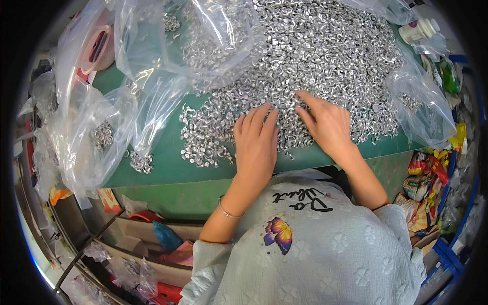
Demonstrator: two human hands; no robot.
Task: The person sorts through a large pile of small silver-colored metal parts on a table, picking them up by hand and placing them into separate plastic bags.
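Observation:
A wide heap of small, silvery, curved metal pieces (335, 56) covers much of the green tabletop (168, 170). My left hand (255, 145) rests at the near edge of the heap, palm down, its fingers stretched over the pieces. To its right, my right hand (328, 124) reaches into the heap with index finger and thumb apart, and I see nothing held between them; its other fingers are mostly hidden. A looser spread of the same pieces (203, 152) lies left of my left hand.
Clear plastic bags (157, 101) lie along the left, one with pieces inside. Another clear bag (422, 101) hangs over the right edge. A white bottle (419, 31) is at the back right, a pink basket (99, 48) at the back left. Below are drawers (147, 236) and colourful packets (419, 188).

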